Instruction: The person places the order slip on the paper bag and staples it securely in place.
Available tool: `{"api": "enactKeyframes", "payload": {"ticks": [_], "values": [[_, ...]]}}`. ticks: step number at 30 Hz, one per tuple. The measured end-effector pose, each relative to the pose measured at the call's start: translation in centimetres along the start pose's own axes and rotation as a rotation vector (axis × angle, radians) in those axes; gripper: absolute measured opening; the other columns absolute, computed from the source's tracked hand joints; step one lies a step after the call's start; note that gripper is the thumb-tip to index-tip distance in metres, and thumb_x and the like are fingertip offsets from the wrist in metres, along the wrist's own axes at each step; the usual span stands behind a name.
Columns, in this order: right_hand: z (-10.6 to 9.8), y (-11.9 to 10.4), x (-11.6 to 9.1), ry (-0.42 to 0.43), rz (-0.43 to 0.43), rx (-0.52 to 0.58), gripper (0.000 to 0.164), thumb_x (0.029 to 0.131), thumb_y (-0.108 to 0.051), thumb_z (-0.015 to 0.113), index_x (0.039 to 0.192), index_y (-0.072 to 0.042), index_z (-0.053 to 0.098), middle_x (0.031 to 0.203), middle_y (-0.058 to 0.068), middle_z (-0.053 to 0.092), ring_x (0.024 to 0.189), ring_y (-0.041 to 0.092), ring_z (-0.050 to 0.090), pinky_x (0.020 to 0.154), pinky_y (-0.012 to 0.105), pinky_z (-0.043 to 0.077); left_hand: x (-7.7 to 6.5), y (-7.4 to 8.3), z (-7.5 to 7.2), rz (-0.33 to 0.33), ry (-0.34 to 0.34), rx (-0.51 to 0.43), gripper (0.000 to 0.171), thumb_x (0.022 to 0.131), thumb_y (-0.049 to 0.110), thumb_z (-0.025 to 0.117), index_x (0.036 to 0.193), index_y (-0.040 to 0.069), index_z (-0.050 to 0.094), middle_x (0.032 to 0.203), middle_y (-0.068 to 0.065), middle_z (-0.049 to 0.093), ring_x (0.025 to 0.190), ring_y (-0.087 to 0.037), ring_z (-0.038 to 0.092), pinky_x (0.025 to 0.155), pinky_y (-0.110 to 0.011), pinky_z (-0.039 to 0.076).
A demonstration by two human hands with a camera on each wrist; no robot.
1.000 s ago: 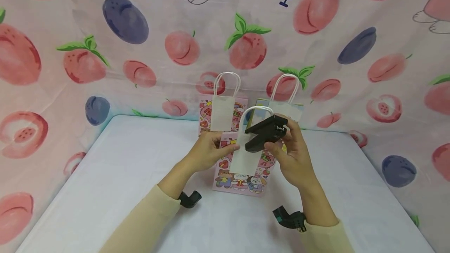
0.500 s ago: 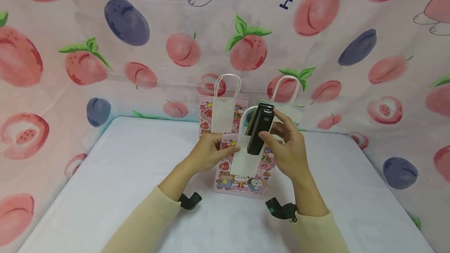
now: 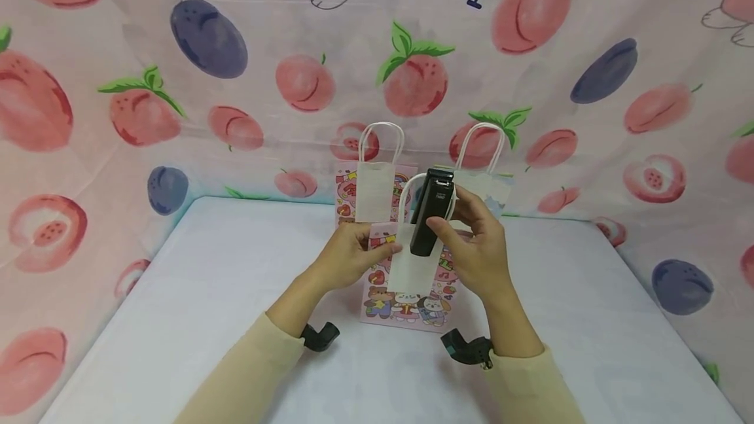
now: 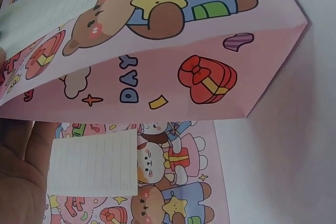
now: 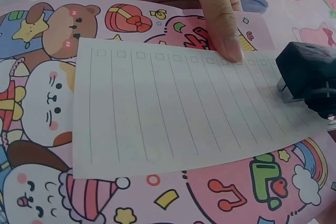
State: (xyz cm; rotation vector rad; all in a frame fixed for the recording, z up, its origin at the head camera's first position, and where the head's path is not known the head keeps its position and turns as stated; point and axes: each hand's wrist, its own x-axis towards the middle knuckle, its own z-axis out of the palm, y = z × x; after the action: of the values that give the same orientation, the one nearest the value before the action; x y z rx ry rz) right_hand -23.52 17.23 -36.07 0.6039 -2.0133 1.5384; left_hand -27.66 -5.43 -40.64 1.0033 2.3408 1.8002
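the white table [image 3: 206, 293] carries three cartoon-printed paper gift bags: two stand at the back, at about twelve o'clock from the hands, the pink one [image 3: 377, 192] on the left and the paler one [image 3: 480, 178] on the right. the third pink gift bag [image 3: 406, 296] is nearer, held up in front of the person. a lined paper note [image 3: 412, 267] lies flat against the front of this bag, just under its white handle [image 3: 421, 185].

the black stapler [image 3: 432, 211] has changed most. a second ago it lay almost level, its jaws open toward nine o'clock; now it stands nearly upright, pointing between twelve and six, with its nose down at the top edge of the note and the bag's rim. the right hand [image 3: 477, 247] has turned with it and drifted a little toward nine o'clock, its fingers curled round the stapler's body. the right wrist view shows the stapler's tip [image 5: 307, 82] resting at the note's edge.

the left hand [image 3: 350, 254] has hardly moved: its thumb [image 5: 218, 19] still pinches the note's top corner against the bag, with the fingers behind.

as a judgement, the stapler now looks lined up to fasten the note to the bag's upper edge, and the squeeze appears not yet made.
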Motion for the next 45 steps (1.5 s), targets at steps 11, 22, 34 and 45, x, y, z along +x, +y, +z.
{"api": "enactKeyframes", "payload": {"ticks": [11, 22, 34, 45], "values": [[0.1, -0.3, 0.3, 0.039, -0.058, -0.021, 0.062, 0.089, 0.006, 0.076, 0.146, -0.007, 0.056, 0.107, -0.016, 0.071, 0.098, 0.005, 0.070, 0.075, 0.020, 0.062, 0.1, 0.1, -0.2, -0.014, -0.002, 0.016, 0.021, 0.097, 0.016, 0.075, 0.115, 0.005, 0.076, 0.104, -0.010, 0.080, 0.086, -0.015, 0.078, 0.075, -0.030, 0.064], [0.4, -0.2, 0.1, 0.069, -0.104, 0.033, 0.058, 0.089, 0.008, 0.075, 0.143, -0.001, 0.057, 0.107, -0.013, 0.073, 0.094, 0.007, 0.070, 0.074, 0.022, 0.062, 0.2, 0.0, -0.3, -0.050, -0.047, -0.023, 0.026, 0.098, 0.020, 0.073, 0.121, 0.007, 0.073, 0.107, -0.010, 0.079, 0.089, -0.017, 0.078, 0.078, -0.033, 0.064], [1.0, 0.0, -0.1, 0.088, -0.117, 0.055, 0.057, 0.090, 0.003, 0.077, 0.143, 0.001, 0.057, 0.110, -0.013, 0.073, 0.095, 0.007, 0.070, 0.072, 0.022, 0.062, 0.2, 0.5, 0.7, -0.094, 0.015, -0.214, 0.076, 0.079, 0.044, 0.090, 0.141, 0.014, 0.059, 0.127, -0.009, 0.071, 0.106, -0.023, 0.073, 0.089, -0.041, 0.063], [1.2, 0.0, -0.3, 0.079, -0.132, 0.077, 0.058, 0.091, -0.005, 0.079, 0.144, 0.002, 0.055, 0.113, -0.014, 0.073, 0.095, 0.007, 0.069, 0.076, 0.024, 0.062, 0.2, 0.9, 1.9, -0.044, 0.091, -0.247, 0.049, 0.083, 0.031, 0.089, 0.126, 0.017, 0.072, 0.120, -0.004, 0.076, 0.103, -0.021, 0.075, 0.089, -0.039, 0.063]]}}
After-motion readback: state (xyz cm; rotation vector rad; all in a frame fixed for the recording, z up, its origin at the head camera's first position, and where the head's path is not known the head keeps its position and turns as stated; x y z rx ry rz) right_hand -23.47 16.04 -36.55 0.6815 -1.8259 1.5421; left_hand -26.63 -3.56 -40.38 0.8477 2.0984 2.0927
